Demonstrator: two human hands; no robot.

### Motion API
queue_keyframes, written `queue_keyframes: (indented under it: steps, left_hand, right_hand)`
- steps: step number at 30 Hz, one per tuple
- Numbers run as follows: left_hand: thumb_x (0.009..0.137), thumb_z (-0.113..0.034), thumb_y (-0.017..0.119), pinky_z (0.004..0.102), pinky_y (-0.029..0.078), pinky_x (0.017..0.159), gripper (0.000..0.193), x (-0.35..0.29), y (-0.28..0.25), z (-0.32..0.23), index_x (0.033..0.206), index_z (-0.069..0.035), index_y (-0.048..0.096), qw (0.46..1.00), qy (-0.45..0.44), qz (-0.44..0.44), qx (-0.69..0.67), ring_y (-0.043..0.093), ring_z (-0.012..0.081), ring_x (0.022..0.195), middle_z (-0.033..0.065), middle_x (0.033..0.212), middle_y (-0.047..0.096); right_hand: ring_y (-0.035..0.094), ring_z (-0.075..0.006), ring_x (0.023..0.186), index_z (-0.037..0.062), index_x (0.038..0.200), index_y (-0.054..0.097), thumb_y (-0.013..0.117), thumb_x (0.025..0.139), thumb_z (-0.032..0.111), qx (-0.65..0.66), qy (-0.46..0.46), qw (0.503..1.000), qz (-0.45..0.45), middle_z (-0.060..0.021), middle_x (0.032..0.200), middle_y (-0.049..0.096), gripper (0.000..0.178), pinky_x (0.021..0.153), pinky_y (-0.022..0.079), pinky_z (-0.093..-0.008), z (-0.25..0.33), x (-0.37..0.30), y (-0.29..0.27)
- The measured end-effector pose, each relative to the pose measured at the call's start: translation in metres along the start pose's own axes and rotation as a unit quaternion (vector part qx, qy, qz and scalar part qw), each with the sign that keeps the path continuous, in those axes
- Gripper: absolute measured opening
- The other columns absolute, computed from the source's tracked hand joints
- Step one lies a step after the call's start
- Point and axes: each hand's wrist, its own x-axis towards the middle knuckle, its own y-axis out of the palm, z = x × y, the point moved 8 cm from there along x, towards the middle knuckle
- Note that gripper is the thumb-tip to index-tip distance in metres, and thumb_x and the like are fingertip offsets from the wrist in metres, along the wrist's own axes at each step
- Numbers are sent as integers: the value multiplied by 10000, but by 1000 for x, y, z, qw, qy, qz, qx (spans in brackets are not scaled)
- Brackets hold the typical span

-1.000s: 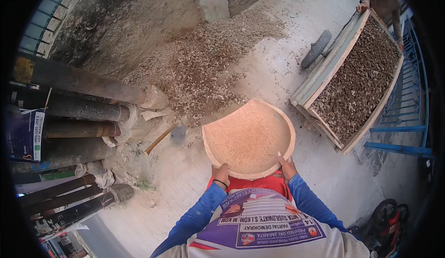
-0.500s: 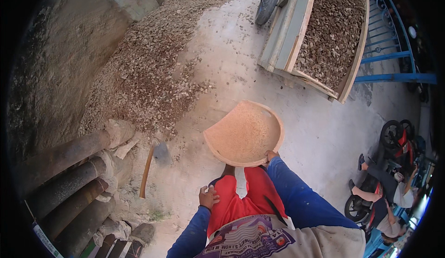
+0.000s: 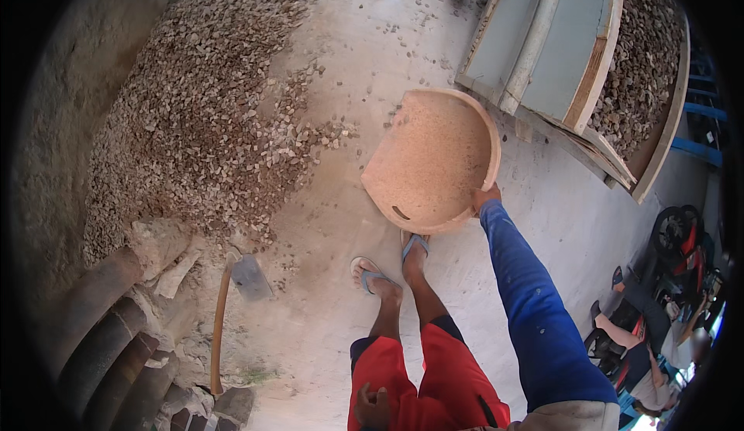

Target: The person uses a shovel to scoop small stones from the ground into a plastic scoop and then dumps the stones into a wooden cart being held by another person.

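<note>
My right hand [image 3: 486, 197] grips the rim of a wide, shallow orange plastic scoop pan [image 3: 438, 160]. The pan has one straight lip on its left, a slot near its lower edge and a dusty inside with no load in it. It is held out in front of my feet. My left hand [image 3: 373, 409] hangs by my red shorts, fingers loosely bent and apart, holding nothing. Left of my feet lies a hoe with a wooden handle [image 3: 220, 330] and a flat grey blade [image 3: 252, 278]. A large gravel heap [image 3: 201, 113] spreads to the far left.
A wooden-sided cart [image 3: 554, 51] loaded with gravel [image 3: 643, 67] stands at the far right. Several thick round poles [image 3: 101, 284] lie at lower left beside rubble. A person [image 3: 643, 353] sits at the right near a parked red motorcycle [image 3: 682, 245]. Loose stones dot the concrete floor.
The scoop pan has moved forward with my right arm, now stretched out. The view has shifted, showing my legs and sandals. My left hand stays low by the shorts.
</note>
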Motion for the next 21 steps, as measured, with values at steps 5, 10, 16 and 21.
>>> queue_keyframes:
  steps: [5,10,16,21]
  left_hand:
    - [898,-428,608,361,511,766,610,9,13,18,1328,-14,482,989,-109,51,-86,607,219,863,124,962,643]
    - [929,-364,594,351,525,767,533,-26,-105,-188,1348,-60,466,960,-178,180,-120,626,245,879,151,1001,639]
    - [894,-193,635,258,522,532,503,-7,-41,-48,1283,62,443,902,-160,35,-401,629,123,637,87,804,640]
    - [888,-203,647,261,519,540,501,4,-19,-18,1272,55,454,888,-173,66,-421,628,123,623,91,811,646]
  right_hand:
    - [611,-392,1078,84,1415,351,659,741,212,-157,-57,976,137,-239,1133,635,752,970,483,-421,196,-90,169]
    - [616,-369,1061,171,1453,317,669,774,203,-198,-88,971,104,-217,1128,632,765,940,485,-442,223,-117,149]
    - [674,-293,920,58,1237,517,598,771,0,115,-67,990,53,-143,1064,666,477,803,540,-362,65,-54,-2]
    - [663,-309,941,54,1287,469,599,805,17,99,30,993,49,-154,1125,639,500,795,566,-419,-20,-57,-50]
